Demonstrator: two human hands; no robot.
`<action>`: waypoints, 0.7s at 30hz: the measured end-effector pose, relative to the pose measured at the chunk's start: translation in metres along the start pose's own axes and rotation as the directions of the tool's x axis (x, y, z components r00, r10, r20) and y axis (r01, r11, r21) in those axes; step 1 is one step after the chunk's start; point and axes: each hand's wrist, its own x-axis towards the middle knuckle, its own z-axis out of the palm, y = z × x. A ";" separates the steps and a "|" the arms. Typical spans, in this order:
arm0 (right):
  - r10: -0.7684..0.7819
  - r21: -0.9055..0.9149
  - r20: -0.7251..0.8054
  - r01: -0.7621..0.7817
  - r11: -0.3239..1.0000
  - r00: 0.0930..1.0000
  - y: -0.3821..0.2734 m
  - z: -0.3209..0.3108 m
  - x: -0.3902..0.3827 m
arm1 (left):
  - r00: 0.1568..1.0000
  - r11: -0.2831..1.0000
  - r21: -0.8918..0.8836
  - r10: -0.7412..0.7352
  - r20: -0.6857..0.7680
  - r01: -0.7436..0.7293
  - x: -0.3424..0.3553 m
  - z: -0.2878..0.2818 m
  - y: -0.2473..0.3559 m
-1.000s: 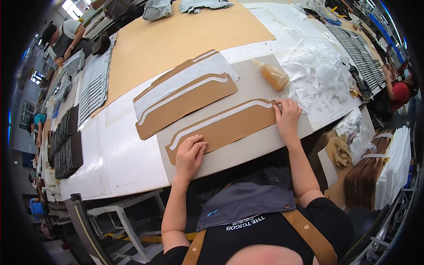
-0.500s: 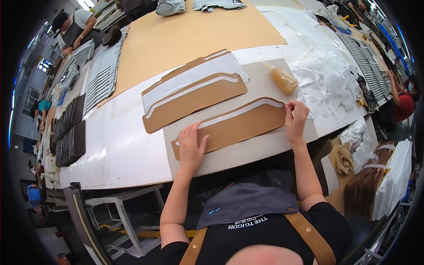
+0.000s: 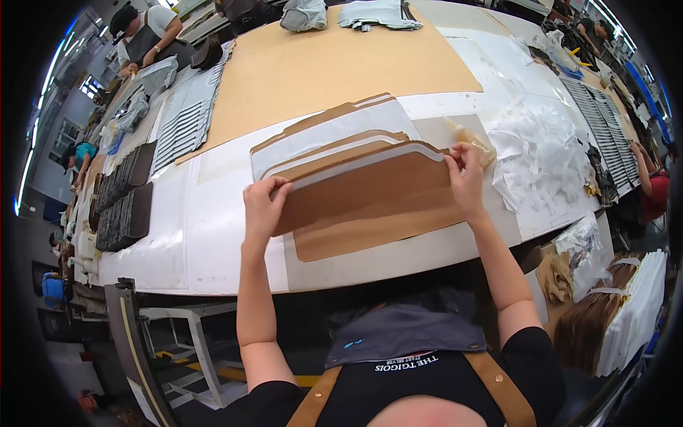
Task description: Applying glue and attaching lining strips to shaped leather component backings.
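My left hand [image 3: 265, 206] and my right hand [image 3: 466, 178] are both closed, each pinching an upper corner of a long brown panel [image 3: 370, 188] with a pale strip along its curved top edge. This panel is lifted and tilted above the table. Beneath it another brown panel [image 3: 384, 233] lies on a grey board [image 3: 466, 243], partly covered. Just behind, a brown panel with a white strip [image 3: 341, 147] lies partly hidden by the raised one, over a white-faced piece with a brown border [image 3: 327, 122]. A squeeze bottle of amber liquid [image 3: 478, 146] lies beside my right hand, partly hidden.
White paper scraps [image 3: 537, 156] are heaped at the right. A large tan sheet [image 3: 341, 67] spans the table's back. Dark folded pieces [image 3: 126, 217] are stacked at left. Bundled brown and white sheets [image 3: 619, 313] stand low at right. Co-workers [image 3: 149, 39] are at the surrounding tables.
The top brown panel has been picked up off the grey board by its two ends, uncovering another beneath. My left hand, flat before, now grips its corner.
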 end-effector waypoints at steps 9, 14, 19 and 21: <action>-0.032 -0.322 0.285 0.128 0.938 0.958 0.027 0.096 0.045 | 0.994 0.960 0.269 -0.094 0.061 0.075 0.061 0.025 -0.102; -0.248 -0.567 0.154 0.291 0.770 0.956 0.018 0.047 0.029 | 0.982 0.927 0.371 0.011 -0.189 0.061 0.007 0.038 -0.120; -0.194 -0.752 -0.097 0.056 0.657 0.976 0.050 -0.046 0.026 | 0.968 0.941 0.324 -0.017 -0.251 0.101 -0.027 0.034 -0.111; -0.063 -0.739 -0.143 -0.064 0.671 0.988 0.060 -0.051 0.023 | 0.957 0.963 0.242 -0.045 -0.285 0.118 -0.034 0.033 -0.112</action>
